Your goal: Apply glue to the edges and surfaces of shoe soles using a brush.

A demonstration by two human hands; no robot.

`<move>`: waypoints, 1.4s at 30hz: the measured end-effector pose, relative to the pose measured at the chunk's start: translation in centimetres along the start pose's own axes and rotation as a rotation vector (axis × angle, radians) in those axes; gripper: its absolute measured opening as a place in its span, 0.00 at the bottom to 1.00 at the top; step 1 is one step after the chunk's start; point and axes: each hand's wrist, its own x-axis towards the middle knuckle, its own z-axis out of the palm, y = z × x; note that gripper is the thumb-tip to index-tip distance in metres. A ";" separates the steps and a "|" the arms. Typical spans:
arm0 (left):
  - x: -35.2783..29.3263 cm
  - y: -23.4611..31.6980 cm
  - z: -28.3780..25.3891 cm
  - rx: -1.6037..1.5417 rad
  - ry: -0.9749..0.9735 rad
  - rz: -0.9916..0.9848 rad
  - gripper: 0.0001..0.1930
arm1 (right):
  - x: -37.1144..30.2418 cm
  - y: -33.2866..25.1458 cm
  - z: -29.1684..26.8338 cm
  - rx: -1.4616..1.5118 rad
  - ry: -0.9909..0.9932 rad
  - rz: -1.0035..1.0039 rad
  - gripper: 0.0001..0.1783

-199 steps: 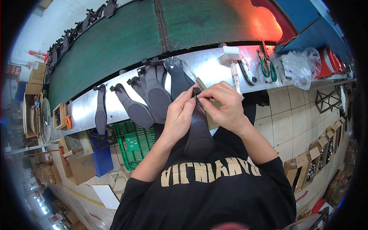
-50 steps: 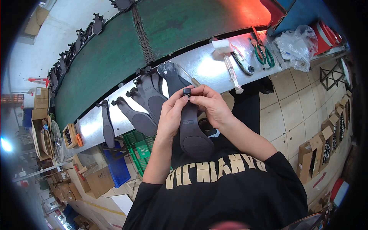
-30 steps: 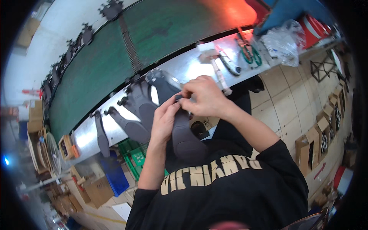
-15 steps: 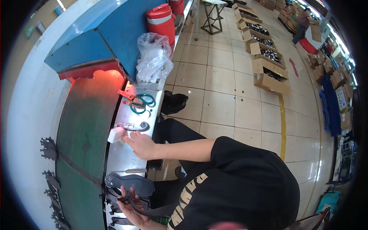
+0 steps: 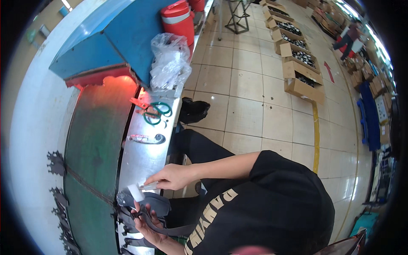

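My right hand is over the metal table, its fingers closed around a flat silver tool. A white block-like piece is at the tool's tip, close to a fingertip of the other hand; which hand bears it, I cannot tell. Nearer the lower edge, my left hand is palm up, fingers curled around a long black curved part. Beneath and beside it lie dark grey moulded parts.
Green-handled scissors and a small black curved piece lie on the metal table. Beside it runs a green belt beneath a blue machine hood. Clear plastic bags, a red jug and open cartons are farther off.
My right hand has moved down the table from near the small black curved piece to the silver tool, close to my left hand. The white piece has moved the same way.
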 end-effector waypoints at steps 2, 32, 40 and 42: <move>-0.1 -0.2 0.1 -0.040 0.000 -0.029 0.22 | -0.6 0.3 0.5 -0.006 -0.036 0.009 0.22; -1.3 -1.4 -0.4 -0.290 0.056 -0.170 0.16 | 0.9 -2.8 -1.1 0.138 -0.529 0.279 0.28; -1.7 -0.5 -0.6 -0.232 0.187 -0.213 0.19 | -0.2 -3.4 -2.4 0.021 -0.386 0.106 0.24; -1.6 0.4 -0.4 -0.177 0.163 -0.190 0.20 | -0.6 -4.0 -3.6 0.073 -0.334 0.271 0.22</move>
